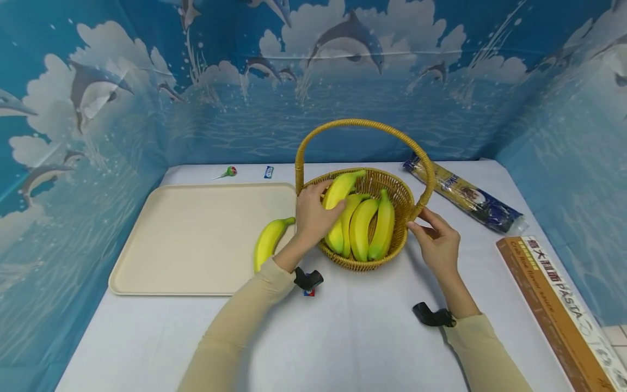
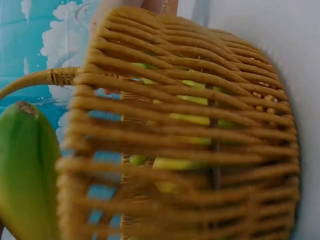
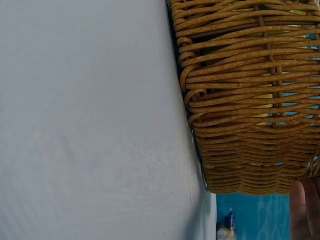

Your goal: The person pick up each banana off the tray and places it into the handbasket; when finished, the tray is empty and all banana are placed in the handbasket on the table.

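A woven wicker basket (image 1: pixel 360 266) with a tall arched handle (image 1: pixel 360 123) stands on the white table with several yellow-green bananas (image 1: pixel 362 228) inside. My left hand (image 1: pixel 313 215) grips one banana (image 1: pixel 343 185) over the basket's left part, thumb on its right side. This banana (image 2: pixel 27 170) looms large beside the wicker wall in the left wrist view. On the basket's right, my right hand (image 1: pixel 438 239) pinches the rim near the handle's base; its fingers (image 3: pixel 302 205) show at the wicker in the right wrist view. Another banana (image 1: pixel 269 242) lies at the tray's right side, close to my left forearm.
A beige tray (image 1: pixel 196 239) lies left of the basket. Behind it are a lollipop (image 1: pixel 231 171) and a small blue packet (image 1: pixel 269 172). A pasta bag (image 1: pixel 470 196) and a long pasta box (image 1: pixel 558 310) lie at right. A small red-blue packet (image 1: pixel 309 293) peeks out near my left wrist.
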`<state>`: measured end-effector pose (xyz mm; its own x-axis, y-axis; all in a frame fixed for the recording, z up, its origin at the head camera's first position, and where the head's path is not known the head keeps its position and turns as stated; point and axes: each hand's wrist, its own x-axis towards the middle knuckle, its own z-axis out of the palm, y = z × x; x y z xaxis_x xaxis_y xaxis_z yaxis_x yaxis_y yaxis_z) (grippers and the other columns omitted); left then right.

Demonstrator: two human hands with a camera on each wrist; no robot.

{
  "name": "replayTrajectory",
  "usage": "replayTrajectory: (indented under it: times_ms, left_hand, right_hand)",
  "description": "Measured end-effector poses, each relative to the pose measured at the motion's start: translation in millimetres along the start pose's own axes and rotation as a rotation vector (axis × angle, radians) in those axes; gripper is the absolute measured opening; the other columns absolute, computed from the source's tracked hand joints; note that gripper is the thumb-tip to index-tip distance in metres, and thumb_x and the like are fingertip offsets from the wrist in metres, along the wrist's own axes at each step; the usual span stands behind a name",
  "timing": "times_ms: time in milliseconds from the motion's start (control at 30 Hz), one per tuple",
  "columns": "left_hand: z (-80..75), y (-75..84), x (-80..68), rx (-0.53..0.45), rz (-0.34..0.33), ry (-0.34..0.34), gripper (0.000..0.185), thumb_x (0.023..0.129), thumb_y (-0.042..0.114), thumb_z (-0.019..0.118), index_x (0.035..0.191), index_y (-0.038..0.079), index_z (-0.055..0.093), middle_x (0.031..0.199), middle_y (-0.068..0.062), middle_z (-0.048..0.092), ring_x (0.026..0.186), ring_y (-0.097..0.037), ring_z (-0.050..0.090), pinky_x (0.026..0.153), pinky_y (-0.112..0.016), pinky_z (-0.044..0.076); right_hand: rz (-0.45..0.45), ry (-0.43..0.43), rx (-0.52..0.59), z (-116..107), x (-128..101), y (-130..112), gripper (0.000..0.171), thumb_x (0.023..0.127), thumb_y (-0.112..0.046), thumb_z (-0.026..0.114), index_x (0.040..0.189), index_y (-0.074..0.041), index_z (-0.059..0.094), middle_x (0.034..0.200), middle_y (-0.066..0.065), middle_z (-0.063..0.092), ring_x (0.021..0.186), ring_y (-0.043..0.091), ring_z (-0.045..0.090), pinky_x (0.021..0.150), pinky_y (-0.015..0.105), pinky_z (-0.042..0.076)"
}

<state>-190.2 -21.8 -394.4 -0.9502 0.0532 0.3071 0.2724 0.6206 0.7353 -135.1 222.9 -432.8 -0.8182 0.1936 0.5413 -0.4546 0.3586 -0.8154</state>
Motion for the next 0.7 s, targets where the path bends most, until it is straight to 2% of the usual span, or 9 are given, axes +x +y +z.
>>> replayTrajectory:
  times_ms: [167, 400, 533, 700]
  left_hand:
    - [19.2, 1.8, 7.0, 0.135, -0.029, 0.003, 0.052, 0.084, 0.036, 0.07, 0.132, 0.017, 0.062, 0.122, -0.008, 0.066, 0.109, -0.03, 0.056, 0.093, -0.046, 0.043]
    - [34.8, -7.3, 7.1, 0.255, -0.025, 0.053, 0.053, 0.084, 0.039, 0.069, 0.131, 0.016, 0.063, 0.117, -0.008, 0.067, 0.097, -0.027, 0.05, 0.085, -0.044, 0.034]
    - [38.7, -8.8, 6.3, 0.292, -0.005, 0.077, 0.053, 0.082, 0.039, 0.072, 0.13, 0.017, 0.064, 0.115, -0.008, 0.068, 0.095, -0.026, 0.046, 0.084, -0.045, 0.032]
    - [42.1, -9.3, 5.5, 0.305, 0.018, 0.102, 0.051, 0.081, 0.036, 0.075, 0.126, 0.016, 0.067, 0.114, -0.007, 0.066, 0.095, -0.026, 0.043, 0.083, -0.043, 0.031]
  right_hand:
    - [-0.005, -0.004, -0.004, -1, 0, 0, 0.042, 0.083, 0.014, 0.067, 0.124, 0.011, 0.061, 0.112, 0.002, 0.069, 0.102, -0.007, 0.061, 0.078, 0.011, 0.052]
    - [0.003, -0.008, -0.024, 0, 0, -1, 0.042, 0.082, 0.014, 0.067, 0.124, 0.011, 0.06, 0.111, 0.03, 0.066, 0.101, -0.007, 0.062, 0.077, 0.011, 0.053]
    - [0.02, -0.006, -0.021, 0, 0, -1, 0.043, 0.083, 0.013, 0.068, 0.124, 0.011, 0.06, 0.112, 0.024, 0.067, 0.1, -0.007, 0.062, 0.078, 0.011, 0.053]
    - [0.008, -0.003, -0.019, 0, 1, -1, 0.042, 0.082, 0.014, 0.068, 0.124, 0.012, 0.06, 0.112, 0.023, 0.068, 0.101, -0.007, 0.062, 0.078, 0.01, 0.052]
